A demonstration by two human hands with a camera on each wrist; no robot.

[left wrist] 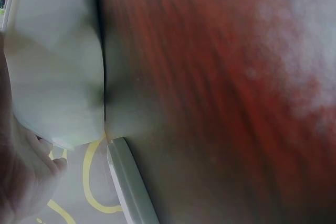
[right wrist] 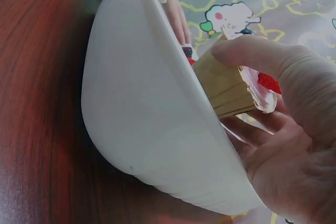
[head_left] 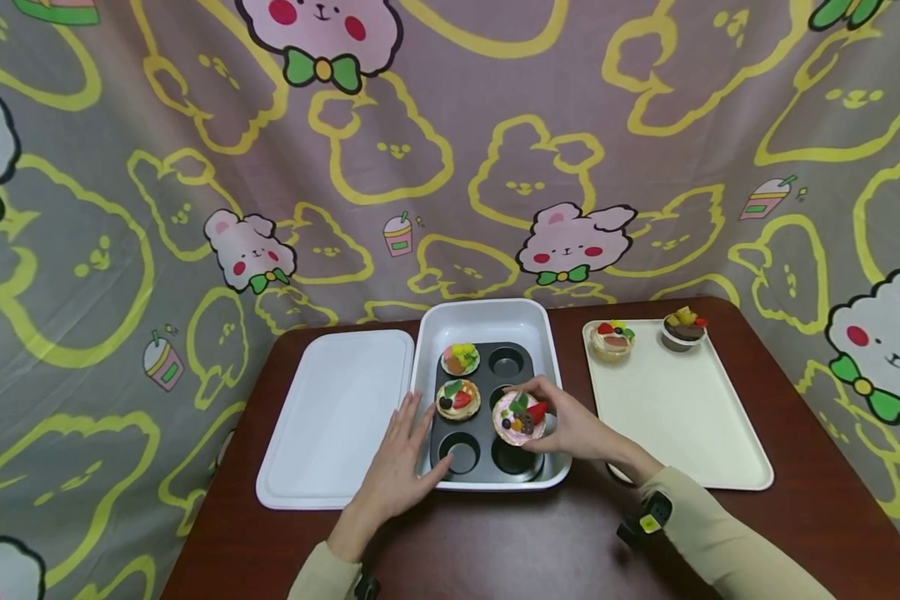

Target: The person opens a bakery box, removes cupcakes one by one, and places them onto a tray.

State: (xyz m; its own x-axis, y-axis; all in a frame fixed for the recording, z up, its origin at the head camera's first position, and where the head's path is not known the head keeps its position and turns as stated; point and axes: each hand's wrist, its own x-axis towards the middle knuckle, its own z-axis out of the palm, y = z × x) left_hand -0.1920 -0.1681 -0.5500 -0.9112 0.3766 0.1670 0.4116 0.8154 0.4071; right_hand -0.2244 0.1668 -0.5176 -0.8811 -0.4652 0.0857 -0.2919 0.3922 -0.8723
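Note:
Between thumb and fingers, my right hand (head_left: 573,423) holds a fruit tart (head_left: 521,419) with pink cream, strawberry and green leaves. It is over the right column of a dark muffin tin (head_left: 484,450), which lies inside a white tub (head_left: 487,311). In the right wrist view the tart's tan pastry cup (right wrist: 223,85) shows tilted behind the tub's wall. My left hand (head_left: 397,467) lies at the tub's left edge, fingers extended, thumb near the front left cup. Two more tarts fill left-column cups: a berry tart (head_left: 458,402) and, behind it, a yellow-topped tart (head_left: 461,359).
A white tray or lid (head_left: 337,417) lies left of the tub. On the right, a cream tray (head_left: 678,417) bears a fruit tart (head_left: 612,342) and a chocolate dessert cup (head_left: 682,331) near its back edge. A patterned curtain (head_left: 435,167) hangs behind the brown table (head_left: 510,550).

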